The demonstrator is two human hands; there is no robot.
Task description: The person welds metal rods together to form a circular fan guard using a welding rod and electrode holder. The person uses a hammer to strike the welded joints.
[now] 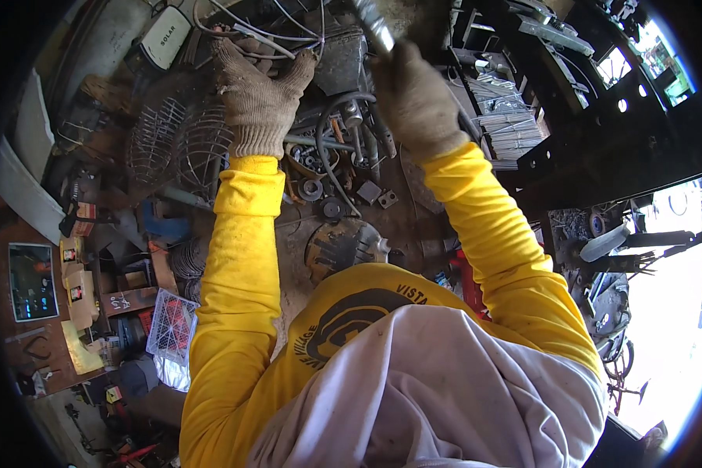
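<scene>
Both my hands wear dirty tan knitted gloves and reach forward in yellow sleeves. My left hand (261, 97) is curled around a bent thin metal rod (261, 40), its thumb standing apart on the right side; the fingertips are partly hidden. My right hand (420, 101) is closed on a shiny, bar-like metal tool (376, 27). The tool is blurred and its far end is out of the picture, so its exact kind does not show. A dark grey metal block (343, 62) lies between the hands, below thin curved rods.
Coiled wire forms (160, 140) lie left of my left forearm. Below the hands are a dark hose (324, 148), metal rings (310, 189) and loose parts. A bundle of rods (511, 129) lies at right. A white plastic crate (171, 327) stands at lower left.
</scene>
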